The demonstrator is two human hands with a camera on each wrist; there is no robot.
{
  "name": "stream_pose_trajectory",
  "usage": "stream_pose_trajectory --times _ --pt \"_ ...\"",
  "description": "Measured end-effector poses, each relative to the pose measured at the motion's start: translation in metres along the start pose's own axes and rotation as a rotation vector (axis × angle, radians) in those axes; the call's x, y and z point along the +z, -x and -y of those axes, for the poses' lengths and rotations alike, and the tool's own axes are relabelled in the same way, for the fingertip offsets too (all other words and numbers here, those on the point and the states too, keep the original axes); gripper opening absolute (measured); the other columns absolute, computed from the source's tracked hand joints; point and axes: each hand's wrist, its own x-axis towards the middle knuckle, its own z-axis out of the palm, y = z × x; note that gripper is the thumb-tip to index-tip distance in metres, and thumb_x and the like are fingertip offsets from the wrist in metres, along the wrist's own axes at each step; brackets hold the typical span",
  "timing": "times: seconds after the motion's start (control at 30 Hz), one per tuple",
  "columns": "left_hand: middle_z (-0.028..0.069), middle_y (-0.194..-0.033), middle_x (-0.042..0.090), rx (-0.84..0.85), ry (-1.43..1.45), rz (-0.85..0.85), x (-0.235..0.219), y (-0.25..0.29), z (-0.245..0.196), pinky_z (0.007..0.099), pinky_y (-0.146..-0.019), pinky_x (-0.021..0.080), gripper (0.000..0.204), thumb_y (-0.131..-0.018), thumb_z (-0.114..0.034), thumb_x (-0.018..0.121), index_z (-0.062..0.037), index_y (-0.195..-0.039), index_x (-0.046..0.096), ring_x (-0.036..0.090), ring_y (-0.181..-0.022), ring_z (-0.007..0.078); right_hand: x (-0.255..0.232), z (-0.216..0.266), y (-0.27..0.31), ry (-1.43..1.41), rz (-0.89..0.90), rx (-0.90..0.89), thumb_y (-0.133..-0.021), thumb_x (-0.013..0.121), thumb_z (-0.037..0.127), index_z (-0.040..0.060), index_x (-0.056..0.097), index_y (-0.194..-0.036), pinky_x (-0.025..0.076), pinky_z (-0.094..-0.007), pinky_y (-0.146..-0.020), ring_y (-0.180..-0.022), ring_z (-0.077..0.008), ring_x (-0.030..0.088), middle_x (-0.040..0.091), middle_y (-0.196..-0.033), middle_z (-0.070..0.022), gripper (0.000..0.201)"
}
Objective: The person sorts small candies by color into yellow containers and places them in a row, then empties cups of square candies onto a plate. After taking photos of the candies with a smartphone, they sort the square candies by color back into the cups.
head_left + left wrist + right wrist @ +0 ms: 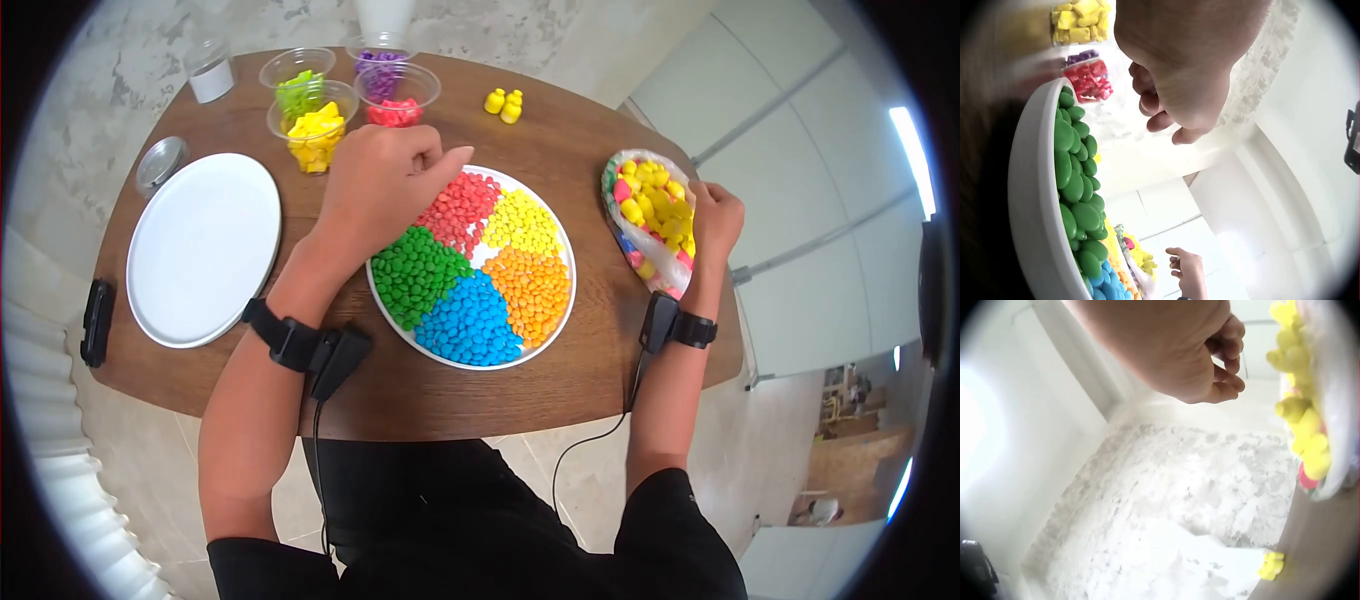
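My left hand hovers over the upper left of a round white plate, its fingers loosely curled and no object showing in them. On that plate lie button-shaped candies in wedges: red candies, yellow candies, orange candies, blue candies and green candies. The left wrist view shows the green candies heaped by the rim, below that hand. My right hand is raised beside a plastic bag of small yellow and pink pieces. Its fingers bend loosely, with nothing visible between them.
Clear cups at the back hold yellow chunks, green pieces, purple pieces and pink chunks. Small yellow figures stand right of them. A second white plate and a lidded jar are at left.
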Motion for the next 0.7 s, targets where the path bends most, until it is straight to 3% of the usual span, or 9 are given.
stream_pose_trajectory --times 0.13,0.23,0.27,0.3,0.37,0.5,0.6,0.67,0.7 --pt "0.0111 -0.053 0.049 0.049 -0.088 0.019 -0.003 0.001 0.007 0.0381 -0.049 0.036 0.045 -0.091 -0.027 0.081 -0.0017 -0.063 0.057 0.045 -0.046 0.0236 0.040 0.069 -0.008 -0.169 0.333 -0.402 -0.089 0.073 0.028 0.0018 0.081 -0.105 0.057 -0.0387 -0.076 -0.081 -0.0298 0.076 0.078 -0.089 -0.0181 0.032" --pt "0.0132 -0.053 0.043 0.090 -0.097 0.030 -0.003 0.000 0.006 0.0417 -0.050 0.035 0.050 -0.091 -0.026 0.081 -0.0020 -0.061 0.048 0.043 -0.048 0.0296 0.083 0.130 0.003 -0.137 0.514 -0.558 -0.089 0.073 0.029 0.0036 0.079 -0.115 0.058 -0.0427 -0.083 -0.088 -0.0336 0.076 0.078 -0.095 -0.0207 0.036" --pt "0.0145 -0.056 0.050 0.058 -0.111 0.068 -0.005 -0.001 0.004 0.0451 -0.054 0.041 0.046 -0.091 -0.028 0.078 -0.0024 -0.062 0.053 0.052 -0.053 0.0341 0.103 0.136 0.000 -0.104 0.523 -0.635 -0.089 0.073 0.029 0.0039 0.078 -0.117 0.058 -0.0447 -0.086 -0.091 -0.0352 0.075 0.078 -0.097 -0.0217 0.038" --pt "0.0159 -0.059 0.057 0.024 -0.127 0.104 -0.008 -0.001 0.003 0.0486 -0.058 0.046 0.043 -0.091 -0.030 0.076 -0.0029 -0.064 0.058 0.060 -0.059 0.0385 0.123 0.137 -0.004 -0.111 0.520 -0.642 -0.089 0.073 0.029 0.0039 0.078 -0.117 0.058 -0.0447 -0.086 -0.091 -0.0352 0.075 0.078 -0.097 -0.0217 0.038" --pt "0.0157 -0.059 0.058 0.037 -0.127 0.097 -0.009 -0.002 0.003 0.0489 -0.058 0.047 0.042 -0.091 -0.030 0.076 -0.0032 -0.064 0.058 0.060 -0.059 0.0383 0.157 0.143 -0.005 -0.139 0.546 -0.587 -0.088 0.074 0.029 0.0040 0.078 -0.116 0.057 -0.0474 -0.089 -0.095 -0.0385 0.074 0.077 -0.099 -0.0239 0.037" --pt "0.0144 -0.061 0.060 0.033 -0.115 0.122 -0.010 -0.002 0.005 0.0490 -0.060 0.048 0.039 -0.089 -0.031 0.077 -0.0043 -0.066 0.060 0.062 -0.060 0.0373 0.175 0.143 -0.005 -0.071 0.607 -0.492 -0.086 0.077 0.024 0.0029 0.080 -0.108 0.057 -0.0465 -0.089 -0.095 -0.0399 0.074 0.077 -0.097 -0.0230 0.031" --pt "0.0139 -0.063 0.063 -0.009 -0.100 0.158 -0.008 -0.003 0.007 0.0481 -0.060 0.050 0.038 -0.088 -0.031 0.077 -0.0047 -0.066 0.061 0.064 -0.061 0.0359 0.169 0.133 -0.002 -0.115 0.600 -0.498 -0.084 0.078 0.016 -0.0002 0.080 -0.098 0.060 -0.0417 -0.080 -0.084 -0.0337 0.077 0.077 -0.090 -0.0216 0.022" --pt "0.0140 -0.064 0.064 -0.064 -0.045 0.194 -0.008 -0.002 0.002 0.0471 -0.061 0.051 0.035 -0.087 -0.032 0.078 -0.0046 -0.070 0.065 0.066 -0.063 0.0353 0.151 0.130 0.001 -0.197 0.695 -0.391 -0.083 0.078 0.011 -0.0018 0.077 -0.086 0.058 -0.0334 -0.063 -0.067 -0.0207 0.075 0.077 -0.081 -0.0155 0.013" --pt "0.0141 -0.066 0.066 -0.118 0.008 0.223 -0.007 -0.002 -0.001 0.0461 -0.062 0.052 0.032 -0.087 -0.033 0.079 -0.0045 -0.074 0.069 0.067 -0.065 0.0347 0.139 0.127 0.003 -0.196 0.690 -0.389 -0.083 0.078 0.011 -0.0018 0.077 -0.086 0.058 -0.0334 -0.063 -0.067 -0.0207 0.075 0.077 -0.081 -0.0155 0.013"
